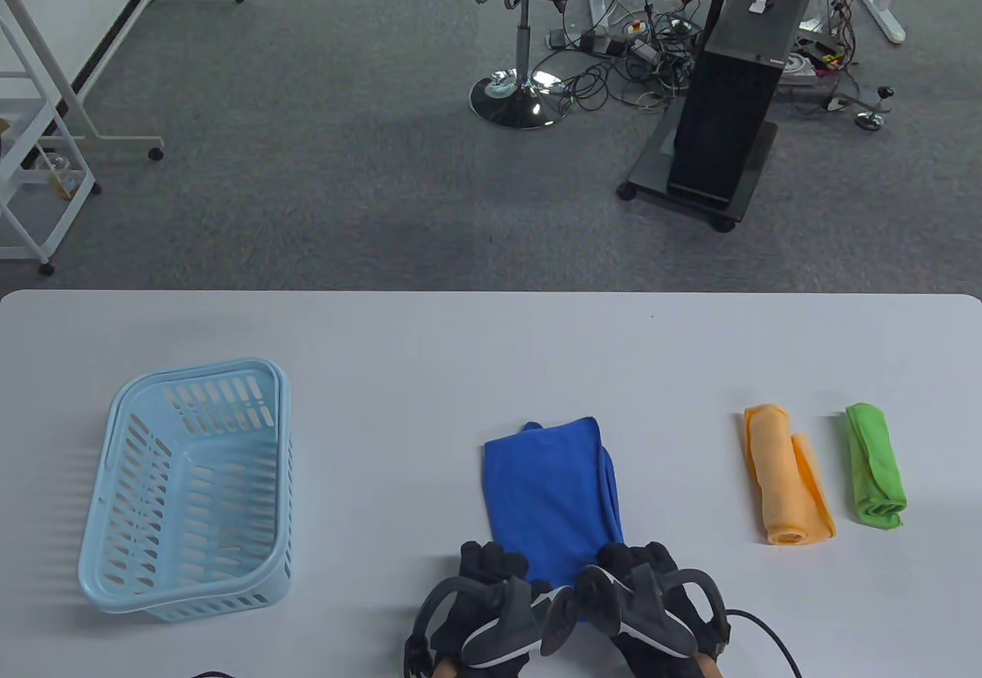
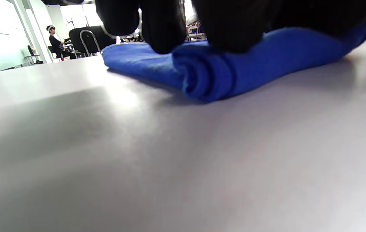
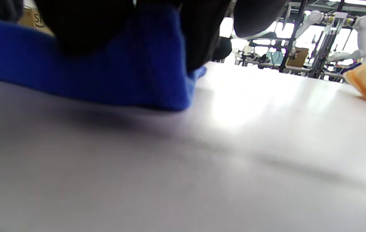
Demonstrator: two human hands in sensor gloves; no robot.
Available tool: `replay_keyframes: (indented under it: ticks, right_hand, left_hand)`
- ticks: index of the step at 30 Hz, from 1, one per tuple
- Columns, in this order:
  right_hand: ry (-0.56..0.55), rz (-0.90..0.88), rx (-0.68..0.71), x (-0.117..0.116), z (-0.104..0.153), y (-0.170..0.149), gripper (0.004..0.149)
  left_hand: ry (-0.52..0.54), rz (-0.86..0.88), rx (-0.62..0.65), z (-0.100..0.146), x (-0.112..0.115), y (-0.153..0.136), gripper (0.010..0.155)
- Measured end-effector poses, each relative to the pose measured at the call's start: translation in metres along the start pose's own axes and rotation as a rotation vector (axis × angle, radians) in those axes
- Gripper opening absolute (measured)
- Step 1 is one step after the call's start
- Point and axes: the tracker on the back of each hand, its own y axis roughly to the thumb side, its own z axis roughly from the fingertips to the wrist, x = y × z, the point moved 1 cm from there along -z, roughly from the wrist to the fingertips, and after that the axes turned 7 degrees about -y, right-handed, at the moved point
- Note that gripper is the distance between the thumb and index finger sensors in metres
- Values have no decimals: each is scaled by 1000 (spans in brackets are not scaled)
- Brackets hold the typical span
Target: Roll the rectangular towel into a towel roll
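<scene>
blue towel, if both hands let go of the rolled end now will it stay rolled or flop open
The blue towel looks soft and floppy, so the small coil would probably loosen. Only the near end is rolled under the left hand and right hand; the flat rest likely stays put.

In the right wrist view, a brown cardboard box [image 3: 30, 20] behind the blue towel [image 3: 112, 74] shows one partly hidden letter, perhaps "S"; no other text is readable.
</scene>
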Motion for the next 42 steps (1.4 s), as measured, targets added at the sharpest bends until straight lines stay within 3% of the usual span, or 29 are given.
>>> replay_keyframes:
  ticks: [3, 7, 14, 21, 25, 27, 29, 32, 34, 37, 40, 42]
  right_hand:
    - [22, -96, -7, 0, 1, -7, 56]
    - [171, 15, -8, -10, 1, -6, 74]
    - [73, -57, -52, -6, 0, -10, 58]
    - [100, -152, -66, -3, 3, -20, 52]
    - [80, -136, -78, -2, 3, -19, 51]
    - [78, -131, -80, -2, 2, -20, 59]
    - [62, -185, -83, 1, 2, -19, 58]
    - [5, -144, -78, 3, 1, -18, 45]
    - [22, -121, -73, 3, 2, -18, 45]
    - [44, -96, -67, 3, 4, -17, 47]
    - [68, -124, -50, 2, 5, -18, 61]
    - [140, -89, -34, -2, 4, -16, 70]
  left_hand:
    - [4, 78, 56, 0, 3, -4, 63]
    - [-86, 23, 15, -6, 9, -3, 75]
    - [-7, 95, -4, -5, 6, -8, 59]
    - [34, 269, 25, -2, 4, -22, 54]
    - [19, 197, -11, -3, 4, -18, 52]
    - [4, 177, -43, -4, 6, -16, 52]
    - [47, 146, -60, -2, 3, -15, 60]
    - [155, 88, -34, -2, 0, -10, 48]
    - [82, 51, 14, -4, 4, -7, 42]
    - [60, 95, 18, -1, 1, -10, 46]
    - [11, 128, 36, -1, 4, -12, 63]
    - [-36, 79, 23, -3, 7, -8, 72]
